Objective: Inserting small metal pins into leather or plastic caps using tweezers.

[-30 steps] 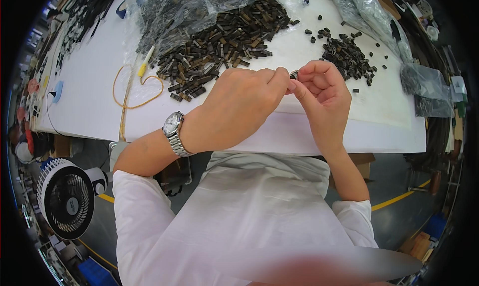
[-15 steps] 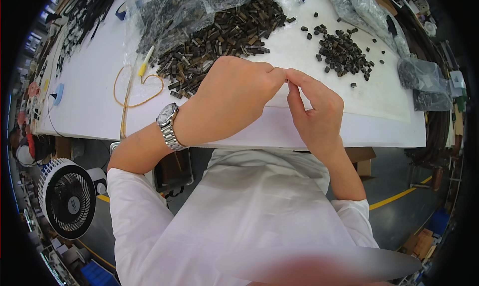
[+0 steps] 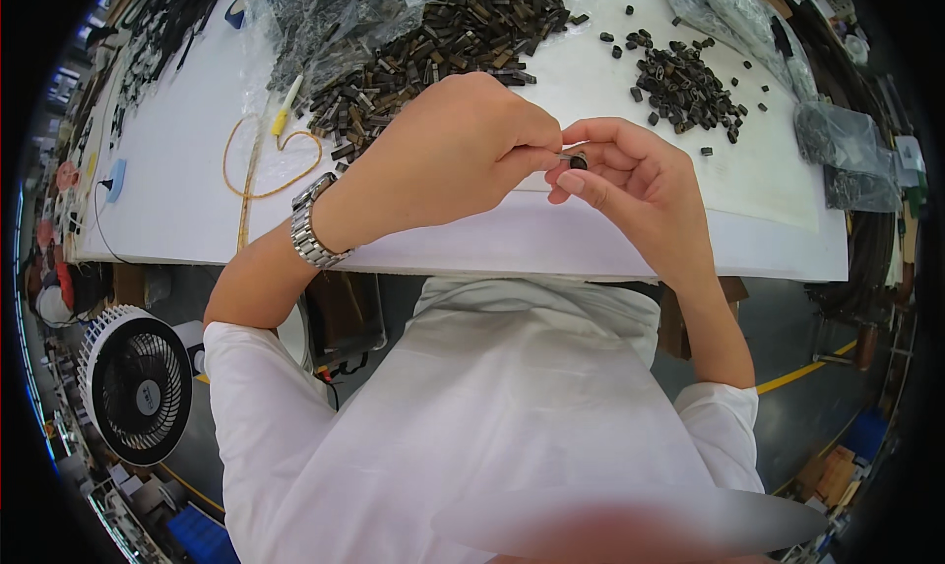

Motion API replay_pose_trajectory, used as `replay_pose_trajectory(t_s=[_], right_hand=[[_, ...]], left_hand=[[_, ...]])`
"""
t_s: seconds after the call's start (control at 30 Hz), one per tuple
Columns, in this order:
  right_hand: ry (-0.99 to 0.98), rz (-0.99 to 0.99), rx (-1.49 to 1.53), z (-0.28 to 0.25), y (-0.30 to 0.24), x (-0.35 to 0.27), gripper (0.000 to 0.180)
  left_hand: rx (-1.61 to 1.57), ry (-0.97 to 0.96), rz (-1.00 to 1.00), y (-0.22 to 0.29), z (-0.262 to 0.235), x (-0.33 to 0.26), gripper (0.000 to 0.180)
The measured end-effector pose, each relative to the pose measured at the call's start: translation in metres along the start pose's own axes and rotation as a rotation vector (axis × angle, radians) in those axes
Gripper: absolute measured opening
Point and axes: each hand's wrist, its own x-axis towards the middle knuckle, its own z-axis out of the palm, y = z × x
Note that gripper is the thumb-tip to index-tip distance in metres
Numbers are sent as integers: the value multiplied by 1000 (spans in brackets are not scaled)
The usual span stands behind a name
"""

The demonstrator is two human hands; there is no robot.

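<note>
Both hands meet just above the near edge of the white worktable. Right hand: thumb and forefinger closed around a small dark ring-shaped part, which sits at the fingertips with its open end turned up toward the camera. Left hand: fingers curled shut, thumb and forefinger pinched on a thin metallic piece whose tip touches the dark part. What the thin piece is, too small to tell. A steel-link wristwatch sits on the left wrist.

The part is thus held between the two pinches, in the air, clear of the table surface and just in front of the person's chest.

Progress, as judged from the layout: a large heap of brownish-black oblong pieces lies behind the left hand, partly spilling from a clear plastic bag. A much smaller scatter of short dark pieces lies behind the right hand. If the small scatter is the worked lot, most of the stock is yet to be handled; which pile is the finished one cannot be told from this view. The piece in hand looks mid-operation, not yet set down.

Also on the table: a looped yellow cord left of the big heap. Below the table edge, a white floor fan stands at the person's left.
</note>
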Motion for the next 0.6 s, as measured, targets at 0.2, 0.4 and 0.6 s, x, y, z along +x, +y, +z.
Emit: replay_pose_trajectory(t_s=[0.2, 0.4, 0.6], right_hand=[[170, 32, -118, 1, -2, -3, 19], [13, -130, -386, -3, -10, -14, 15], [-313, 72, 113, -24, -7, -2, 14]], left_hand=[[254, 103, 49, 8, 3, -1, 10], [84, -114, 35, 8, -19, 6, 9], [-474, -348, -257, 5, -24, 0, 11]])
